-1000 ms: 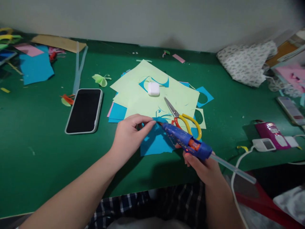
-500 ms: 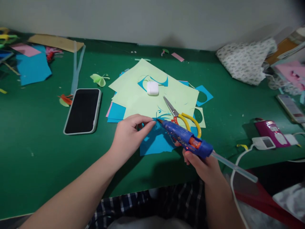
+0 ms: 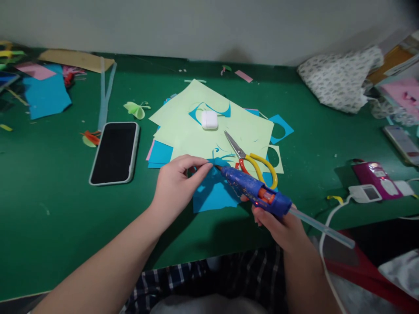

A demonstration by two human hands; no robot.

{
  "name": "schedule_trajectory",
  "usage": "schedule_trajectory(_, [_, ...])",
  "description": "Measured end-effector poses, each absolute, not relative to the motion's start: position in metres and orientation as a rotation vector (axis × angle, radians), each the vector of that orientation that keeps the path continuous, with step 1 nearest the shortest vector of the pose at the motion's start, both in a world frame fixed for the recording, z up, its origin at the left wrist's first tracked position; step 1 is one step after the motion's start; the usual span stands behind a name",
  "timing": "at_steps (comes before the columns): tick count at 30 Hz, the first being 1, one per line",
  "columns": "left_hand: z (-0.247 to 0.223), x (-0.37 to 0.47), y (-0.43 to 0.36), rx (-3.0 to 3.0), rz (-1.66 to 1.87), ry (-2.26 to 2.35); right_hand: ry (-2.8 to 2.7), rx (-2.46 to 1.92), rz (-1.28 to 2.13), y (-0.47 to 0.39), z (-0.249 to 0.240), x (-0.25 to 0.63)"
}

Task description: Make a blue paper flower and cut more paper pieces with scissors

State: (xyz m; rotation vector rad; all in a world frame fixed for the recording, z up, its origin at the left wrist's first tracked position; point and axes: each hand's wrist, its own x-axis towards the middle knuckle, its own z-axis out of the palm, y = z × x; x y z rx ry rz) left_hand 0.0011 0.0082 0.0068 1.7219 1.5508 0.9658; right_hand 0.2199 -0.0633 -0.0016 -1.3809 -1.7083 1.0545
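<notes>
the tabletop (image 3: 65, 226) was green. the left hand (image 3: 178, 179) pinched a bit of blue paper (image 3: 215, 161); the right hand (image 3: 283, 229) held a blue hot glue gun (image 3: 248, 185).

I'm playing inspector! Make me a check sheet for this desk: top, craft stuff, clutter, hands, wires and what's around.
Surface: green table, dotted with paper scraps.
Job's things: glue gun, its tip touching or very near a blue cutout.
Clutter: scissors and white case on green sheets; left phone beside them.
Hands: left hand pinches the cutout; right hand grips the gun.
Cables: white cable passing the table edge, right.
Surroundings: grey wall behind.
</notes>
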Motion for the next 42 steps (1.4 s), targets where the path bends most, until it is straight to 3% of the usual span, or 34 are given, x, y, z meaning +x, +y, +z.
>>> schedule_trajectory(42, [0.008, 0.002, 0.006, 1.774, 0.94, 1.55, -1.464, -1.392, 1.207, -0.07, -0.009, 0.222])
